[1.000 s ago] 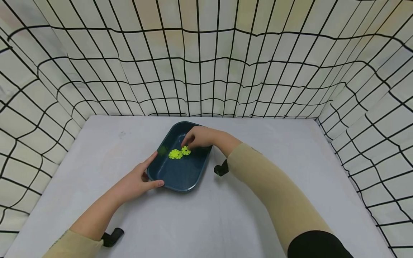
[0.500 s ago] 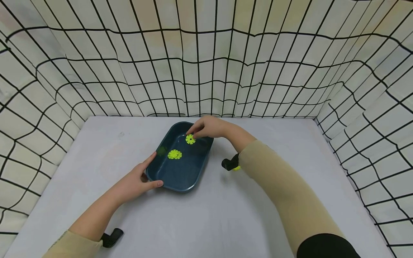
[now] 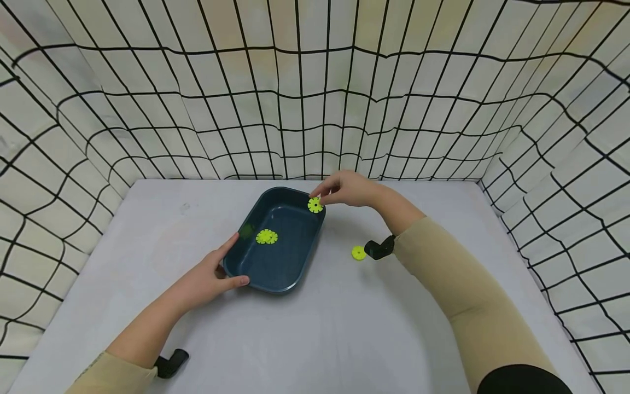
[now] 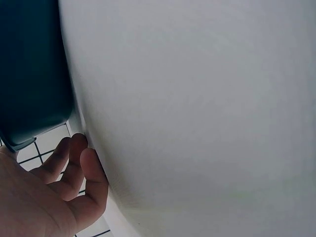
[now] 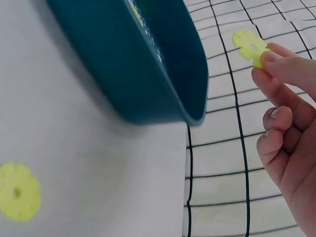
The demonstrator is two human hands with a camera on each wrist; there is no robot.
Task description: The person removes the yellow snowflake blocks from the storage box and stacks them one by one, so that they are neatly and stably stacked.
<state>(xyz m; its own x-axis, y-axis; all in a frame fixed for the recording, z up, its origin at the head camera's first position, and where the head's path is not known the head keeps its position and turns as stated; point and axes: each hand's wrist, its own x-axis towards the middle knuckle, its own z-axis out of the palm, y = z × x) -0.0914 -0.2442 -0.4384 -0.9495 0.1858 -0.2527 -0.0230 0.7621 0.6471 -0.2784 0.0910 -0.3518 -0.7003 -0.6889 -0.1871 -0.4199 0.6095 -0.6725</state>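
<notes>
My left hand (image 3: 211, 276) holds the near left corner of a dark blue tray (image 3: 305, 273), thumb and index finger spread along the rim. Its other fingers (image 4: 94, 168) are bent loosely below the tray's rim in the left wrist view. At the tray's far right corner, my right hand (image 3: 351, 189) pinches a yellow-green notched disc (image 5: 249, 47) between thumb and fingertips. More discs of this kind (image 3: 267, 236) lie in a small overlapping cluster on the tray floor. One loose disc (image 3: 359, 253) lies flat on the table, right of the tray.
The white-covered table (image 3: 315, 339) spreads around the tray. Black wire grid (image 3: 305, 109) with pale sheeting behind it rises at the back and both sides. A black wrist mount (image 3: 380, 249) under the right forearm hangs close to the loose disc.
My right hand has lifted one disc away from the cluster and carried it right and back to the tray's far right corner. The loose table disc has come into view. My left hand stays put.
</notes>
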